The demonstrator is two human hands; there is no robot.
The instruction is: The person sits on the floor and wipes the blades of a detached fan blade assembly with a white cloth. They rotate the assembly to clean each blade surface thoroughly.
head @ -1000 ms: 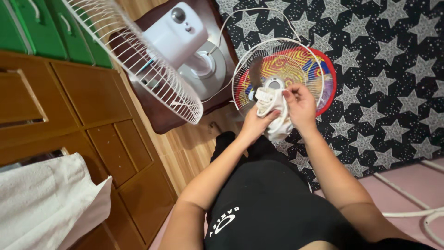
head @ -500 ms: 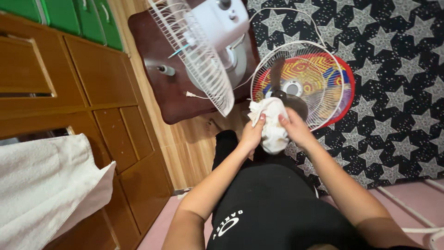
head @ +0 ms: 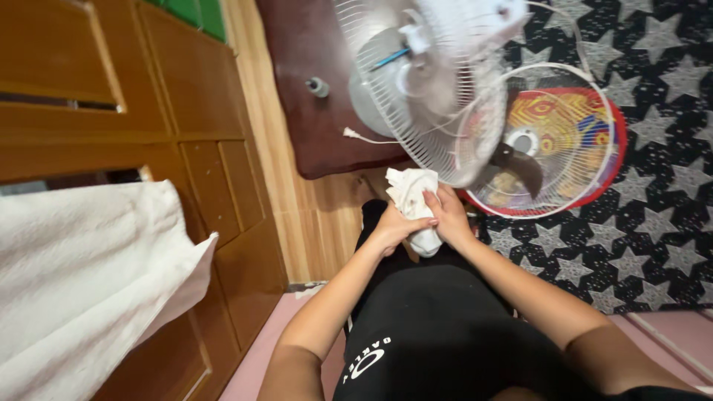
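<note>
Two hands (head: pixel 420 223), one white cloth (head: pixel 411 193), two fan grilles (head: pixel 438 148)

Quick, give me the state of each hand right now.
Left hand: grip closed on the white cloth.
Right hand: grip closed on the same white cloth, fingers pressed against it.

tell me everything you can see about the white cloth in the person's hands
The white cloth is a soft, crumpled rag, off-white with faint greyish smudges. It is bunched into a lump, one loose end sticking up toward the fan grille, which it doesn't clearly touch. The left hand cups it from below and the left; the right hand presses it from the right, fingers wrapped over. It sits above the person's lap.
</note>
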